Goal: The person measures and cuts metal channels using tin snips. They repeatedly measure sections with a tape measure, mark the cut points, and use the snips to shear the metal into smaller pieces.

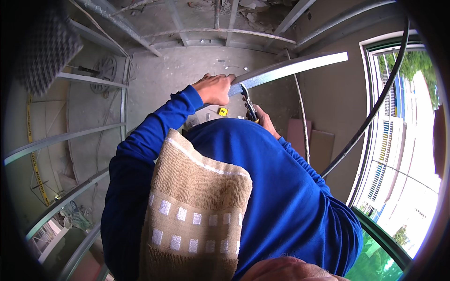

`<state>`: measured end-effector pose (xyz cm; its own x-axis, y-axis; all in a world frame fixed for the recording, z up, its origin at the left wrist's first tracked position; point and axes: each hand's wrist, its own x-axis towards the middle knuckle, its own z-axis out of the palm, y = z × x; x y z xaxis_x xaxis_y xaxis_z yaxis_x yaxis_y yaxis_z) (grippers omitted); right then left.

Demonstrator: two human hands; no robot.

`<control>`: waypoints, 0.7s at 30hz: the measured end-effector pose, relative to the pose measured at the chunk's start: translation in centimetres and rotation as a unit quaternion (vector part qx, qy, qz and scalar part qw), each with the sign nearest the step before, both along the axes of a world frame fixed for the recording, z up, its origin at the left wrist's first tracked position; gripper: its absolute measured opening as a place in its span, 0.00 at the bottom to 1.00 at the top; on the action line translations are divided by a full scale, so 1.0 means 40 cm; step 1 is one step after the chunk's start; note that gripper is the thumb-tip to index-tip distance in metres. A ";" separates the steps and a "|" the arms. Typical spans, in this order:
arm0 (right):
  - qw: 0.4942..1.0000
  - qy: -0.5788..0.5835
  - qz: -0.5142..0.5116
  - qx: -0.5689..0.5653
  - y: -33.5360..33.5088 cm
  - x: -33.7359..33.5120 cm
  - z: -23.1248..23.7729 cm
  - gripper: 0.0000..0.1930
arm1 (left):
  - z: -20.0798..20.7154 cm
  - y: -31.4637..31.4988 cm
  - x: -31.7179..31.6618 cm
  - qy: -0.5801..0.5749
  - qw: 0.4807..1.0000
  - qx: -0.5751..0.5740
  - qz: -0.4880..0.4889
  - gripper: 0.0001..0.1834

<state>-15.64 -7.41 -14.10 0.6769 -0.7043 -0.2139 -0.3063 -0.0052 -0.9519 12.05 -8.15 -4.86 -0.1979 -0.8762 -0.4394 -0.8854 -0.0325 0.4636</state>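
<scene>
Metal channel [300, 69] slants across the frame's upper centre. I find the left hand [214, 89] closed over its lower-left part, presumably steadying it against the snips [250, 107], whose handles the right hand [266, 122], partly hidden, appears curled around; blades sit at the channel's near edge.

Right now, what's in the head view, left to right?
Yellow strip → left hand → snips → right hand → pink board → window.
</scene>
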 end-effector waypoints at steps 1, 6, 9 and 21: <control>1.000 0.012 -0.001 0.009 0.001 -0.002 0.001 0.27 | -0.001 0.000 0.000 -0.003 1.000 0.001 0.000 0.31; 0.999 0.043 -0.017 0.006 0.006 -0.003 0.008 0.22 | 0.001 -0.004 -0.005 -0.012 1.000 -0.014 -0.002 0.28; 0.997 0.065 -0.021 -0.019 0.008 -0.002 0.014 0.21 | 0.005 -0.006 -0.008 -0.020 1.000 -0.020 -0.006 0.28; 0.998 0.030 -0.035 -0.043 0.020 -0.010 -0.008 0.15 | 0.006 0.000 -0.010 -0.016 0.999 -0.026 0.013 0.35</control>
